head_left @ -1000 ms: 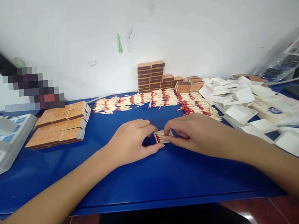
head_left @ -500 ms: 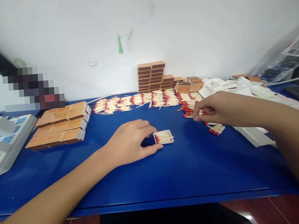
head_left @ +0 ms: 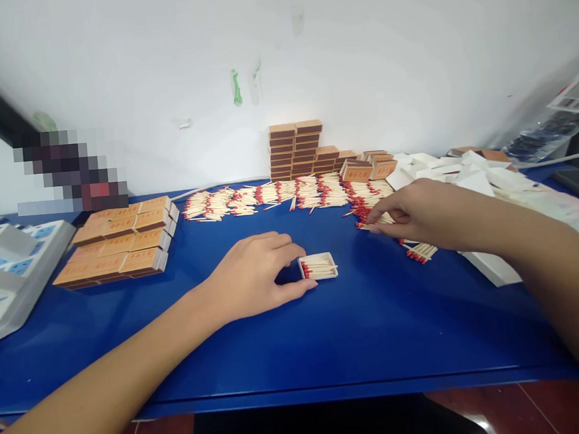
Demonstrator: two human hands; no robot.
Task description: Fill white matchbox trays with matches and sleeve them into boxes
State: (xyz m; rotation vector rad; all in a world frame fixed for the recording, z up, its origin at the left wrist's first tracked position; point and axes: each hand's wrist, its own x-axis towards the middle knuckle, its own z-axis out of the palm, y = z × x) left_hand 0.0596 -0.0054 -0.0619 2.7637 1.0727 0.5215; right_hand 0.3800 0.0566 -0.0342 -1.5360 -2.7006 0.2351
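My left hand (head_left: 254, 273) rests on the blue table, its thumb and fingers gripping the left end of a small white matchbox tray (head_left: 326, 277). Red-headed matches (head_left: 318, 266) lie in the tray, heads to the left, one poking past the right end. My right hand (head_left: 412, 215) is at the right end of the loose match pile (head_left: 358, 201), finger and thumb pinched on matches (head_left: 365, 226) whose red heads stick out to the left. How many it holds I cannot tell. A few more matches (head_left: 420, 252) lie just below that hand.
Closed matchboxes (head_left: 116, 244) are stacked at left beside a white power strip (head_left: 47, 263). More matchboxes (head_left: 294, 153) stand against the wall. White empty trays (head_left: 494, 271) are heaped at right, near a clear plastic bag (head_left: 538, 134).
My right hand has shifted slightly left, and match heads now show beyond its fingertips. My left hand keeps its hold on the tray. The view has moved slightly.
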